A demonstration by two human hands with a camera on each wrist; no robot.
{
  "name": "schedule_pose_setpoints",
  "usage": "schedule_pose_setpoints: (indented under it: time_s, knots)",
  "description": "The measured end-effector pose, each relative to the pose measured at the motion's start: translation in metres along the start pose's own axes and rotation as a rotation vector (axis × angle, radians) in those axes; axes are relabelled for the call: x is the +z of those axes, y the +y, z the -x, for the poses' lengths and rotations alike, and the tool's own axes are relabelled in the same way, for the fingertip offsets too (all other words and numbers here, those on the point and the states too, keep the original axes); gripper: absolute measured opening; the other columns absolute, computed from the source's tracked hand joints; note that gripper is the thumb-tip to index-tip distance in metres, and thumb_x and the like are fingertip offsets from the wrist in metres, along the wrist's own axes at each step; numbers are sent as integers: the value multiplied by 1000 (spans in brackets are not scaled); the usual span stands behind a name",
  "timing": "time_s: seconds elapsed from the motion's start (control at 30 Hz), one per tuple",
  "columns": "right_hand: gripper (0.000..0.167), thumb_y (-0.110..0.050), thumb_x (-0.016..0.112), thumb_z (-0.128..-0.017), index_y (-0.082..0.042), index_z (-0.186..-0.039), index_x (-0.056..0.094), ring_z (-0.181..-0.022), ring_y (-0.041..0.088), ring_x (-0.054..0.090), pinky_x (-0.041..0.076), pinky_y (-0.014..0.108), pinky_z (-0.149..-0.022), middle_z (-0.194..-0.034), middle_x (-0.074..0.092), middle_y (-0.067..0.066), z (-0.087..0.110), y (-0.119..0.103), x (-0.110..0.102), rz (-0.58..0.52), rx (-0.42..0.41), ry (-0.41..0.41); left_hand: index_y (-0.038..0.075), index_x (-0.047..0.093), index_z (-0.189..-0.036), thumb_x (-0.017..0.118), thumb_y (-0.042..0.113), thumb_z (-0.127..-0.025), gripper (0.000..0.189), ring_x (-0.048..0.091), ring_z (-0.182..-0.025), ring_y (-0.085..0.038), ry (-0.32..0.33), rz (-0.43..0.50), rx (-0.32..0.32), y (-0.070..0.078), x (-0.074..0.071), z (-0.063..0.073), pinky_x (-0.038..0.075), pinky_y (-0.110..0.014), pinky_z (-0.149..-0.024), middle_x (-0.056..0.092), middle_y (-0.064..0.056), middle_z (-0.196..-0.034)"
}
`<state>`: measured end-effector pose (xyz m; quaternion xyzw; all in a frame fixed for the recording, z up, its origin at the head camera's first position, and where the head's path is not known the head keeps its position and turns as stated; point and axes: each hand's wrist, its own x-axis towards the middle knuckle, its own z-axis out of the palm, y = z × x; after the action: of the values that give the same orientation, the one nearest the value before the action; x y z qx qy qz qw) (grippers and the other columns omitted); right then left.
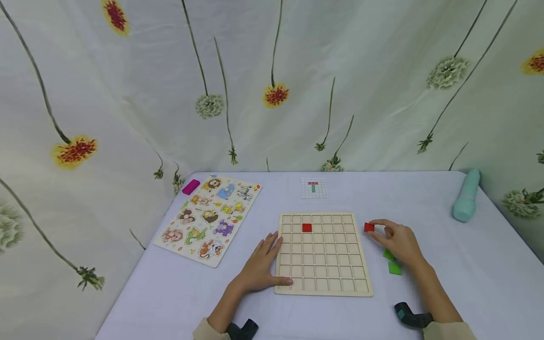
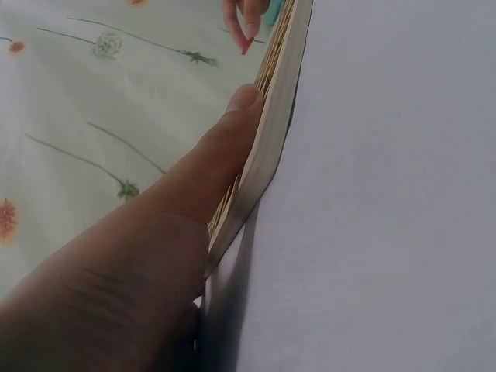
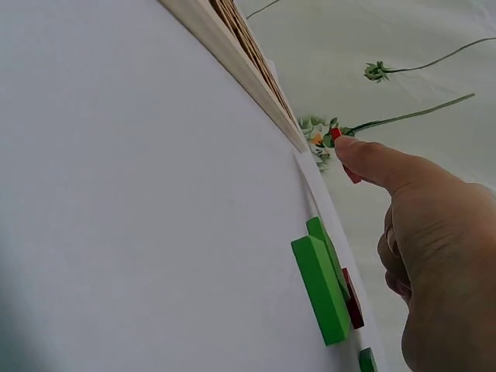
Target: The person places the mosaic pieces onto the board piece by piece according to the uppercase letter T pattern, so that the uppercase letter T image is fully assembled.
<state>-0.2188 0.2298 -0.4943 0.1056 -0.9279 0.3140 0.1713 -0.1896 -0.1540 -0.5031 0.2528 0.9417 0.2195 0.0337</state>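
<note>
Several green tiles [image 1: 395, 268] near right fingers [image 1: 385, 223] pinching a red square [image 1: 369, 227], left fingers [image 1: 274, 249] spread

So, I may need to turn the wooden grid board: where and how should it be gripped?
Probably grip the grid board by its left and right edges, from both sides: it lies flat, with straight, thick edges. The left hand rests at its left edge; the right hand pinches a red tile.

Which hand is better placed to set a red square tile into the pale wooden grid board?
Likely the right hand: it pinches a red square tile just right of the board, while the left hand rests along the board's left edge.
</note>
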Motion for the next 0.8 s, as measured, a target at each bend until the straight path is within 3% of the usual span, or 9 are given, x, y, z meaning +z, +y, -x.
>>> schedule_pose_setpoints:
  time_s: [0.17,0.23,0.3,0.37,0.43,0.5,0.6,0.7,0.8]
  knots:
    - [29,-27,75,-77,-12,-101,70,-42,5,21,28,25,-42,-47,26,-10,-4,-13,7,-51,-25,-11,9,19,-148,57,78,-64,115,2,-140,-20,-6,-1,-7,-2,1,0,8,-39,-113,9,-6,-154]
    - [29,-27,75,-77,-12,-101,70,-43,5,20,41,31,-55,-47,25,-10,-7,-18,13,-69,-37,-29,10,18,-148,57,79,-64,115,0,-140,-18,-11,-2,-9,-3,1,0,6,-38,-113,8,-5,-154]
    - [29,-28,75,-78,-12,-102,70,-44,5,20,46,45,-76,-47,25,-10,-9,-24,20,-79,-40,-53,10,18,-148,57,79,-64,115,0,-140,-18,-13,0,-7,-3,2,0,6,-37,-113,7,-5,-154]
    - [31,-29,75,-78,-12,-103,70,-43,7,21,35,60,-92,-46,26,-10,-13,-32,28,-94,-45,-77,10,18,-148,56,79,-64,115,0,-140,-18,-12,1,-7,-4,1,0,6,-38,-113,8,-5,-154]
    - [32,-32,74,-78,-13,-104,70,-43,8,23,26,66,-97,-46,27,-9,-17,-40,35,-101,-39,-105,10,18,-148,56,79,-64,116,-1,-140,-18,-13,1,-6,-3,1,1,6,-38,-113,7,-5,-154]
    - [34,-34,73,-78,-14,-105,70,-44,9,25,26,64,-99,-46,29,-9,-21,-48,43,-103,-33,-130,9,18,-148,56,79,-64,115,0,-140,-19,-9,2,0,-3,0,1,7,-38,-113,8,-6,-154]
    - [35,-38,72,-79,-15,-105,70,-45,8,26,30,60,-98,-46,30,-9,-27,-58,55,-115,-33,-152,8,19,-148,58,76,-66,114,1,-140,-21,1,10,17,-2,-1,1,9,-40,-112,9,-7,-154]
    - [35,-38,72,-78,-14,-104,70,-45,8,25,48,45,-75,-46,31,-9,-33,-67,65,-129,-42,-159,6,21,-147,60,74,-66,112,4,-140,-24,11,14,29,0,-2,1,11,-43,-112,11,-9,-154]
    - [34,-38,72,-79,-14,-104,71,-46,7,26,36,31,-52,-46,33,-10,-39,-72,74,-101,-56,-164,6,21,-147,60,74,-66,112,5,-140,-25,11,11,29,1,-3,1,12,-44,-112,12,-10,-153]
